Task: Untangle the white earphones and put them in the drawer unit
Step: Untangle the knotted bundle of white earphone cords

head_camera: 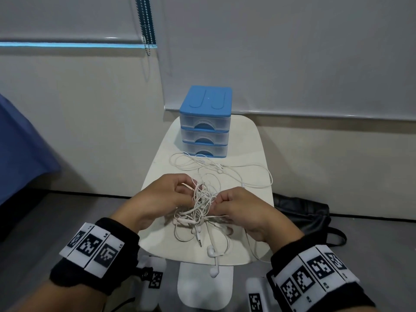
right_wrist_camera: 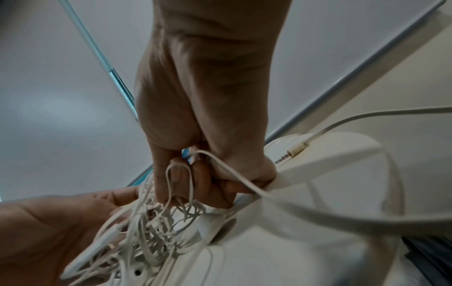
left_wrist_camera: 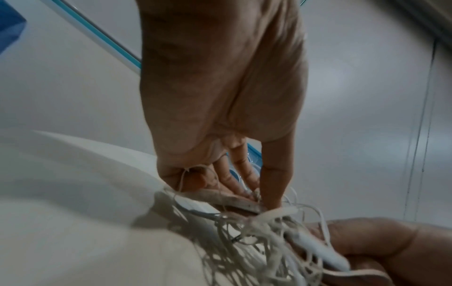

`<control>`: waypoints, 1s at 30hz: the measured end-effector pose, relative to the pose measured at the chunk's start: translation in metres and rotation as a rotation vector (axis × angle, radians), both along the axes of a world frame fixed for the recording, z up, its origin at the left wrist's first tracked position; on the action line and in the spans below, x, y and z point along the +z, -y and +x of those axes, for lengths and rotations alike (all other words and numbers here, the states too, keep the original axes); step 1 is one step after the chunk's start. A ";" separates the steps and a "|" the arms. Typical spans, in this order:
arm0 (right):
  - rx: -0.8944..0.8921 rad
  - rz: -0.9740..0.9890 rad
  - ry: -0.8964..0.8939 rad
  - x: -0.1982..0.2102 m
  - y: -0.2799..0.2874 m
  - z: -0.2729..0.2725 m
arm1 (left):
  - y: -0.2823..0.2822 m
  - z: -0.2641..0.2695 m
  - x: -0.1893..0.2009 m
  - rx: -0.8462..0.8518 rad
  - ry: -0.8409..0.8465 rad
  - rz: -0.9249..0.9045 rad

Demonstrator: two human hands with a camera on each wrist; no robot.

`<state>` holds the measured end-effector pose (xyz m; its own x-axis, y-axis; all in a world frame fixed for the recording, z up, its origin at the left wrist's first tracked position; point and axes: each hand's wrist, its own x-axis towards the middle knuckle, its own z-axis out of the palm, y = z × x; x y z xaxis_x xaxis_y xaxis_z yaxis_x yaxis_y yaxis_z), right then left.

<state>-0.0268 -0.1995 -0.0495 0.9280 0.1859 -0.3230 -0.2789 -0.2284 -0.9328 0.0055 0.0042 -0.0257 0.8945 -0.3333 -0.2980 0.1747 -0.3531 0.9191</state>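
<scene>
While both wrists hovered over the small white table (head_camera: 249, 140), the left hand (head_camera: 164, 194) and right hand (head_camera: 243, 210) pinched cords of the white earphones (head_camera: 200, 206), tangled between them, near the closed drawer unit (head_camera: 205, 122).

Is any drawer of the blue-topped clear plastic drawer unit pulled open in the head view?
No: all three drawers of the blue-topped clear plastic drawer unit sit flush and closed on the white table.
</scene>
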 end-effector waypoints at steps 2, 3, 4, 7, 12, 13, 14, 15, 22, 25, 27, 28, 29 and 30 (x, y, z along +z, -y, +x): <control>0.005 0.004 0.006 -0.002 0.002 0.001 | -0.002 -0.001 -0.001 -0.026 -0.010 -0.034; 0.010 0.005 0.006 -0.002 0.002 0.002 | -0.003 -0.002 -0.001 -0.033 -0.010 -0.045; 0.014 0.010 0.001 -0.002 0.003 0.001 | -0.003 -0.003 -0.001 -0.034 -0.006 -0.056; 0.022 0.064 -0.030 0.001 0.004 0.000 | -0.004 -0.006 -0.003 -0.018 0.032 -0.102; 0.058 0.107 -0.064 0.004 0.005 -0.003 | -0.001 -0.012 -0.009 0.083 0.095 -0.175; 0.060 0.103 -0.060 0.004 0.005 -0.003 | 0.001 -0.013 -0.010 0.116 0.112 -0.170; 0.058 0.103 -0.057 0.004 0.004 -0.004 | 0.002 -0.014 -0.010 0.148 0.127 -0.163; 0.054 0.111 -0.053 0.005 0.004 -0.005 | 0.003 -0.014 -0.011 0.175 0.141 -0.158; 0.059 0.072 0.025 0.010 0.008 -0.013 | 0.004 -0.011 0.001 0.294 0.282 -0.035; -0.056 -0.062 0.120 0.013 0.012 -0.010 | 0.004 -0.008 0.010 0.328 0.310 -0.007; -0.174 -0.197 0.256 0.020 0.015 -0.004 | 0.007 -0.008 0.016 0.339 0.319 0.005; -0.215 -0.239 0.337 0.026 0.014 -0.002 | 0.008 -0.009 0.018 0.335 0.320 0.006; -0.223 -0.253 0.418 0.034 0.012 0.000 | 0.010 -0.009 0.021 0.325 0.320 0.008; -0.196 -0.249 0.489 0.043 0.008 0.001 | 0.012 -0.010 0.023 0.312 0.322 0.016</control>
